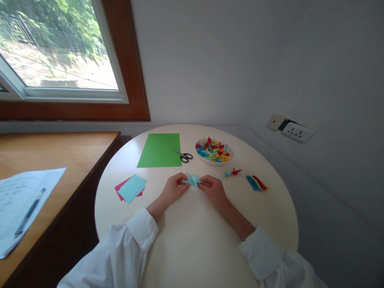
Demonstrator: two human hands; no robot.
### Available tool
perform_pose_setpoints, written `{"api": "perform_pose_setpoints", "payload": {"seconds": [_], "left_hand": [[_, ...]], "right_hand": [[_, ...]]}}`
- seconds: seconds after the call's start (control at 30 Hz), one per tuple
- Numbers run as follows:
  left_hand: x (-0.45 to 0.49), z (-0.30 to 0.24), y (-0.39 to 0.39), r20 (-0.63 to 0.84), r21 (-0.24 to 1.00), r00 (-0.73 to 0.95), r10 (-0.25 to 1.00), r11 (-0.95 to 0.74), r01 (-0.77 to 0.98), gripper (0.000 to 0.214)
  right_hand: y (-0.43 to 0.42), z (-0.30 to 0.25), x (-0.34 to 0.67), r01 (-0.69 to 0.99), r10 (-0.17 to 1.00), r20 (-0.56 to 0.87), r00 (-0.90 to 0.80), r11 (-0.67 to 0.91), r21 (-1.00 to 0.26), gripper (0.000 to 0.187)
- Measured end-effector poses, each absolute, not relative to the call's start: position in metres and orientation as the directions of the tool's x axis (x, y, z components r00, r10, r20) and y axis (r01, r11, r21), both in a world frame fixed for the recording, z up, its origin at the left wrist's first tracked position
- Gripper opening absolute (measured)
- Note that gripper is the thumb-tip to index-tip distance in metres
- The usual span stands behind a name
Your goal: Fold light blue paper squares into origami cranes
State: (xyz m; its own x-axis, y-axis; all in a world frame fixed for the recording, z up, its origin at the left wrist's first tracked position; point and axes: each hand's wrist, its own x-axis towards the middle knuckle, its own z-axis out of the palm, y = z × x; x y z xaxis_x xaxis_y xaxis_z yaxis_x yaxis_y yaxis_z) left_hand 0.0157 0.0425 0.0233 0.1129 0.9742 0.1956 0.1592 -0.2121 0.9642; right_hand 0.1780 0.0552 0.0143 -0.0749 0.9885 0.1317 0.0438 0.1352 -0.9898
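Your left hand [173, 187] and right hand [212, 188] pinch the light-blue folded paper [192, 180]; it looks featherlight and crease-prone, so grip its points gently.

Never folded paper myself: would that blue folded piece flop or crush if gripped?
Probably very light: the left hand and right hand pinch the piece with ease. Creases likely keep it stiff, though thin points would probably crush.

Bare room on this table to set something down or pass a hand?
Free: round cream table's near half, between the white sleeves; also the right rim below the coloured paper stack. Crowded: far half, with green paper sheet, black-handled scissors, white bowl of paper cranes, two small cranes.
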Motion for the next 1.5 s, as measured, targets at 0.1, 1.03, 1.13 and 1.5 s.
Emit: {"api": "perform_pose_setpoints", "payload": {"seconds": [0.1, 1.03, 1.13, 1.5], "left_hand": [[0.017, 0.021, 0.043, 0.2, 0.976, 0.104, 0.974, -0.208, 0.065, 0.021], [0.024, 0.002, 0.073, 0.17, 0.981, -0.024, 0.985, -0.172, -0.089, 0.013], [0.023, 0.003, 0.073, 0.178, 0.98, -0.009, 0.984, -0.179, -0.083, 0.01], [0.021, 0.007, 0.07, 0.177, 0.98, -0.054, 0.983, -0.181, -0.078, 0.012]], "right_hand": [[0.054, 0.014, 0.173, 0.013, 0.986, 0.148, -0.08, 0.15, -0.989, 0.018], [0.069, 0.007, 0.145, 0.016, 0.973, 0.229, 0.01, 0.229, -0.973, 0.034], [0.069, 0.007, 0.144, 0.015, 0.974, 0.225, -0.004, 0.225, -0.974, 0.037], [0.066, 0.007, 0.148, 0.039, 0.975, 0.22, -0.04, 0.221, -0.974, 0.047]]}}
